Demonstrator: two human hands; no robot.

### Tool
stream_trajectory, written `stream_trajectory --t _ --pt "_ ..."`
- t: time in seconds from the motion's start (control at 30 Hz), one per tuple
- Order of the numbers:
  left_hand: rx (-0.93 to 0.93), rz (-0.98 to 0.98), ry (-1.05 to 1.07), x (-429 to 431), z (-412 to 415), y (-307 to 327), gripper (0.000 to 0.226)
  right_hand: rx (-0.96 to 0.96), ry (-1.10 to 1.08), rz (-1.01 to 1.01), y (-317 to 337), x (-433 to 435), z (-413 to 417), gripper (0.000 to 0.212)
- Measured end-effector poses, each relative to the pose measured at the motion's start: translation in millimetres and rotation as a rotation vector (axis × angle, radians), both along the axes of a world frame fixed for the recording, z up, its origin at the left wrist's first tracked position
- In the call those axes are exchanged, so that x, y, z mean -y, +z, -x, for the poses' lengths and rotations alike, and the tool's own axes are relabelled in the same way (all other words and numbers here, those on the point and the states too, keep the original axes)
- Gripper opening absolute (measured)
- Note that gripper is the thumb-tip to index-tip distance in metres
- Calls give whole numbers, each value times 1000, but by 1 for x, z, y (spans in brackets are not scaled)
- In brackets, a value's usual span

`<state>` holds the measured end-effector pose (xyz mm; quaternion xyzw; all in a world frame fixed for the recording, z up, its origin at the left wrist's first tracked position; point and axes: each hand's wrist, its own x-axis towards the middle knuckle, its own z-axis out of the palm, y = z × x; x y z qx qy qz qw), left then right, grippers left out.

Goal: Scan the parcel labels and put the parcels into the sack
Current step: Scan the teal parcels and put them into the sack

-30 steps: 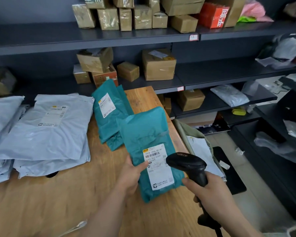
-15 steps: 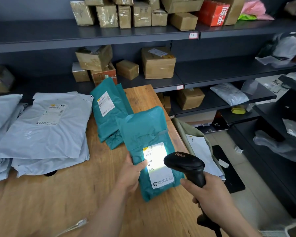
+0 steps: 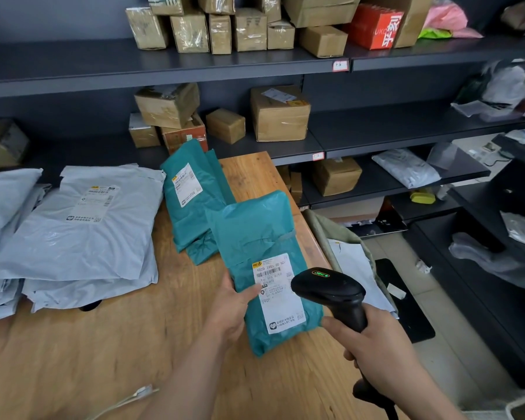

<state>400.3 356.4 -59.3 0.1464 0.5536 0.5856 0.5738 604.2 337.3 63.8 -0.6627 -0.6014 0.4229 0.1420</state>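
Right hand [image 3: 376, 350]: seen at lower right of the frame, clenched around the handle of a black scanner [image 3: 328, 286].
Scanner: its head is held just above the label [image 3: 281, 295]; a green light is shown on top.
Left hand [image 3: 231, 310]: at lower centre, the teal parcel [image 3: 255, 237] is grasped by its left edge, thumb laid on the label.
Teal parcel: held tilted over the wooden table [image 3: 164, 344], near its right edge.
Sack [image 3: 340, 234]: olive, open, right of the table.
Teal stack [image 3: 191, 207]: centre.
Grey mailers [image 3: 73, 237]: piled at left.
Shelves [image 3: 376, 125]: cardboard boxes are stored across the top.
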Motion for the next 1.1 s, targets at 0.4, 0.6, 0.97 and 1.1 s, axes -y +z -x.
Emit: stream_trajectory --t 0.4,0.6,0.97,1.1 --pt "37 23 13 4 2 -7 45 15 15 7 4 5 -10 24" --pt "78 -63 -4 -8 -14 0 40 4 -85 -118 22 -19 -54 23" --pt "112 -25 -77 -122 -160 3 37 -67 -239 -155 26 -118 -196 22" --pt "97 123 -42 -170 -224 -34 30 -168 -251 -58 -2 -162 -232 24"
